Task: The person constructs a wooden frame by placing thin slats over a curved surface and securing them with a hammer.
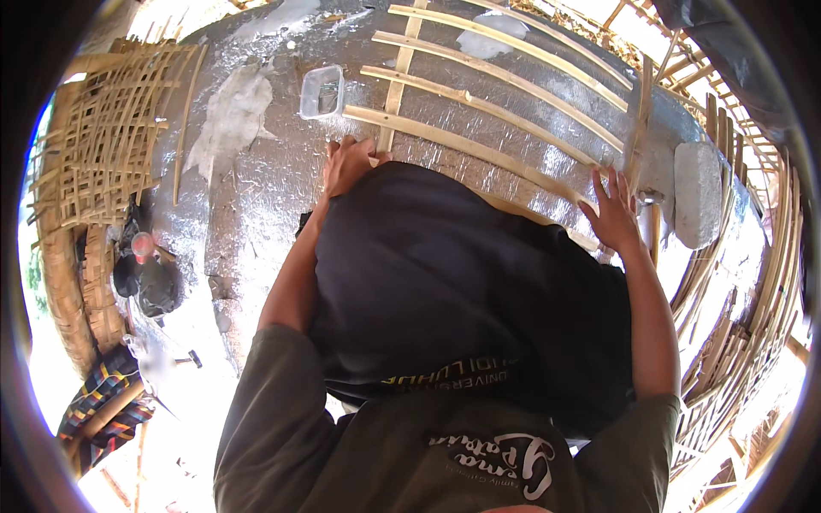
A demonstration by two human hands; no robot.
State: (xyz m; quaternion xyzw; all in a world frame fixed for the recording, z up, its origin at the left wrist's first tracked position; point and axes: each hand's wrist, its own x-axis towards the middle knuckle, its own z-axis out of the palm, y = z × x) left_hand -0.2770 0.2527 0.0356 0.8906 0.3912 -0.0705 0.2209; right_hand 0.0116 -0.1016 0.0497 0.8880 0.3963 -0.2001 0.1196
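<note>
A lattice of pale wooden slats (479, 104) lies on the ground, the long slats crossing an upright slat (399, 81) on the left and a darker one (641, 120) on the right. My left hand (346, 164) is closed with bent fingers at the near end of the left upright, where the nearest long slat (517, 209) runs beneath my dark-clothed lap. Its fingertips are partly hidden. My right hand (614, 209) is open, fingers spread, resting by the right ends of the slats.
A clear plastic tub (322, 92) with small thin pieces stands beyond my left hand. Woven bamboo (107, 128) and a dark bag (158, 286) are at left. A grey block (697, 195) and stacked bamboo strips (753, 325) lie at right.
</note>
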